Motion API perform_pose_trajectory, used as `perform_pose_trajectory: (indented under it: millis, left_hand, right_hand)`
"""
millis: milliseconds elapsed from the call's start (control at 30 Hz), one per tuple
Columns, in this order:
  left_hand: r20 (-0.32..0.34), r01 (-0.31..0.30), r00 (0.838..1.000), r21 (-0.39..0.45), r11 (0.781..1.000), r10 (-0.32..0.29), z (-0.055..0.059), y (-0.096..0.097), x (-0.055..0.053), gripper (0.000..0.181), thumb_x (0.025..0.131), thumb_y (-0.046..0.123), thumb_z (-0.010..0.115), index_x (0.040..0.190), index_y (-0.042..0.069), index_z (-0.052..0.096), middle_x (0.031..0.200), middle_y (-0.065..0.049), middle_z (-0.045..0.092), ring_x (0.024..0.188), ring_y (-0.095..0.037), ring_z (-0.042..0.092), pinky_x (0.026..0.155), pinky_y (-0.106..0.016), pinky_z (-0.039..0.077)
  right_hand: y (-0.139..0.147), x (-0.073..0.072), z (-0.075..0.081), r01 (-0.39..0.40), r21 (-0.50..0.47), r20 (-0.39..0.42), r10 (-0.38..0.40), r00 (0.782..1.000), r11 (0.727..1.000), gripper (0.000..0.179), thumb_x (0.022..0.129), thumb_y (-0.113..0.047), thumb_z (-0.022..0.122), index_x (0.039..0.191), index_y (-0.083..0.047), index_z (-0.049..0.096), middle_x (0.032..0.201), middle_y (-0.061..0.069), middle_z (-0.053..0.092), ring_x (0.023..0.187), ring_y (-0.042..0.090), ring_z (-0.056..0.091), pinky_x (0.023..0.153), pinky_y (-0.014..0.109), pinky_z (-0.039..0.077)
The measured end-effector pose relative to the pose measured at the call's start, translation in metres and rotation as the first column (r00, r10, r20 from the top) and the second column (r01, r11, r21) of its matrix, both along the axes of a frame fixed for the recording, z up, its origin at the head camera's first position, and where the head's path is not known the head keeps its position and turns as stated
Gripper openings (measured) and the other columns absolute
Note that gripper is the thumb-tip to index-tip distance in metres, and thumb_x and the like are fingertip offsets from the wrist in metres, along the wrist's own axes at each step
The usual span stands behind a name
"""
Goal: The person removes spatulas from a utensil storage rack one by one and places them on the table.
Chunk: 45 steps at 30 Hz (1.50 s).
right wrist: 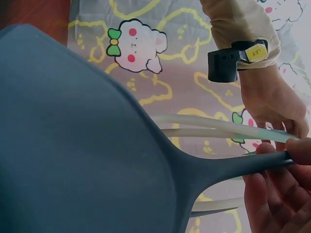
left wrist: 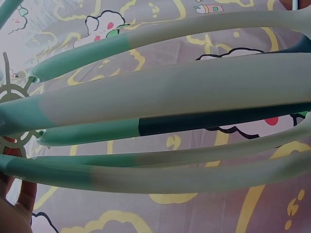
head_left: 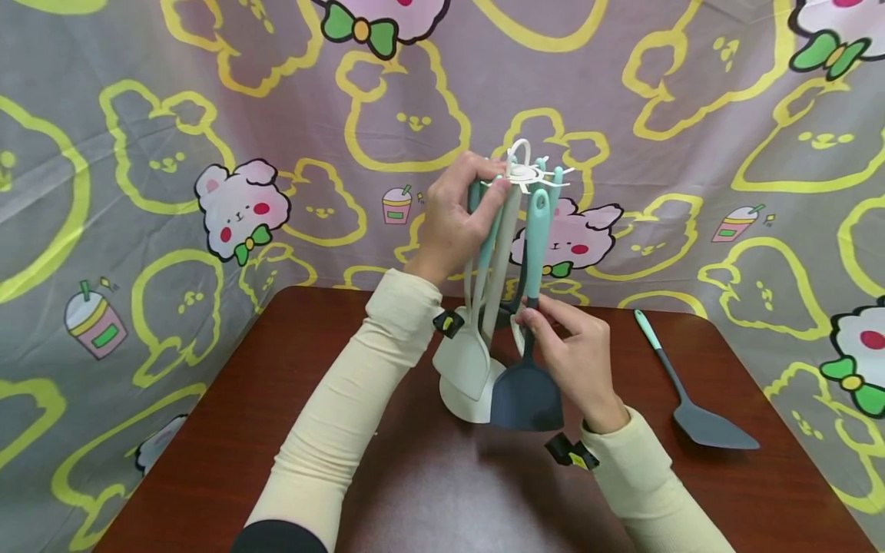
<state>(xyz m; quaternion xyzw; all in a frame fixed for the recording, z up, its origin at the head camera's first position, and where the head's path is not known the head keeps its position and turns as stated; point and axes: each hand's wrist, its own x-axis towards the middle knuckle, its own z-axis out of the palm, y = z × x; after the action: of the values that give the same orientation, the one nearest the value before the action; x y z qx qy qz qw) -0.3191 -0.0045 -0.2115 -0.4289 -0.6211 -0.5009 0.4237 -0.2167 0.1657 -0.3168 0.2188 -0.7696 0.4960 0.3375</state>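
A white rotating utensil rack stands on the table, with several mint-handled utensils hanging from its hooks. My left hand grips the rack's top on its left side, thumb toward me. At the front right, my right hand pinches the dark neck of a grey spatula. That spatula's mint handle reaches up to the hooks; whether its hole sits over one I cannot tell. A pale spatula hangs beside it on the left. In the right wrist view, the grey blade fills the left side.
Another grey spatula with a mint handle lies on the table at the right. The dark brown table meets a patterned cloth at the back and sides. Behind the rack's pole, a dark utensil hangs partly hidden.
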Motion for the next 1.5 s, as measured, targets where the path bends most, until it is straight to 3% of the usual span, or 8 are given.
perform_pose_trajectory:
  millis: [600, 800, 867, 1100, 1200, 1300, 1500]
  left_hand:
    - [-0.006, -0.003, 1.0, 0.03, 1.0, 0.004, 0.001, 0.002, -0.001, 0.009, 0.091, 0.003, 0.062, 0.092, -0.005, 0.064, 0.098, -0.021, 0.069, 0.104, -0.031, 0.069, 0.103, -0.026, 0.051]
    - [0.01, -0.008, 1.0, 0.026, 1.0, 0.008, 0.0, 0.003, -0.002, 0.01, 0.091, 0.005, 0.062, 0.093, -0.005, 0.064, 0.098, -0.02, 0.069, 0.104, -0.031, 0.069, 0.102, -0.025, 0.051]
    - [0.008, -0.008, 1.0, 0.025, 1.0, 0.008, 0.0, 0.002, -0.002, 0.01, 0.091, 0.005, 0.062, 0.093, -0.005, 0.064, 0.098, -0.02, 0.068, 0.104, -0.031, 0.069, 0.102, -0.025, 0.051]
    - [0.002, -0.008, 1.0, 0.02, 1.0, 0.008, 0.001, 0.003, -0.001, 0.01, 0.091, 0.005, 0.061, 0.093, -0.005, 0.063, 0.098, -0.02, 0.068, 0.104, -0.031, 0.068, 0.101, -0.025, 0.051]
    - [0.008, -0.003, 1.0, 0.018, 1.0, 0.002, 0.002, 0.004, -0.001, 0.01, 0.091, 0.005, 0.061, 0.093, -0.004, 0.063, 0.099, -0.02, 0.068, 0.105, -0.03, 0.068, 0.101, -0.025, 0.051]
    - [0.012, -0.002, 1.0, 0.019, 1.0, 0.002, 0.003, 0.004, -0.001, 0.01, 0.091, 0.005, 0.061, 0.093, -0.004, 0.064, 0.098, -0.02, 0.068, 0.104, -0.03, 0.068, 0.101, -0.025, 0.051]
    - [0.007, -0.018, 1.0, 0.028, 0.999, 0.017, 0.001, 0.003, -0.001, 0.01, 0.09, 0.005, 0.061, 0.092, -0.004, 0.064, 0.097, -0.02, 0.068, 0.103, -0.031, 0.069, 0.101, -0.025, 0.052]
  right_hand:
    - [0.017, 0.003, -0.005, 0.05, -0.004, 0.02, -0.05, 0.999, 0.999, 0.017, 0.089, -0.001, 0.07, 0.104, 0.0, 0.075, 0.082, 0.015, 0.075, 0.073, -0.004, 0.066, 0.064, 0.01, 0.05]
    - [0.026, 0.004, -0.005, 0.068, -0.072, 0.069, -0.063, 0.996, 0.995, 0.016, 0.091, -0.003, 0.068, 0.105, -0.002, 0.076, 0.079, 0.016, 0.074, 0.069, 0.004, 0.068, 0.061, 0.014, 0.049]
    - [0.029, 0.004, -0.005, 0.073, -0.093, 0.089, -0.065, 0.994, 0.993, 0.016, 0.092, -0.005, 0.067, 0.105, -0.003, 0.076, 0.079, 0.013, 0.075, 0.069, 0.004, 0.068, 0.062, 0.014, 0.05]
    - [0.041, 0.003, -0.009, 0.098, -0.11, 0.151, -0.081, 0.985, 0.989, 0.017, 0.093, -0.008, 0.067, 0.108, -0.004, 0.075, 0.08, -0.019, 0.07, 0.073, 0.004, 0.071, 0.067, 0.014, 0.056]
    - [0.046, 0.001, -0.01, 0.126, -0.096, 0.171, -0.109, 0.979, 0.987, 0.018, 0.094, -0.01, 0.067, 0.109, -0.004, 0.075, 0.08, -0.022, 0.069, 0.073, 0.001, 0.07, 0.067, 0.013, 0.056]
    - [0.051, -0.001, -0.012, 0.159, -0.077, 0.193, -0.142, 0.971, 0.984, 0.019, 0.094, -0.013, 0.067, 0.109, -0.005, 0.075, 0.08, -0.018, 0.071, 0.073, -0.001, 0.07, 0.067, 0.013, 0.056]
    - [0.06, -0.007, -0.019, 0.221, -0.009, 0.228, -0.213, 0.95, 0.975, 0.02, 0.094, -0.02, 0.068, 0.109, -0.008, 0.076, 0.085, 0.006, 0.076, 0.072, -0.005, 0.067, 0.065, 0.013, 0.055]
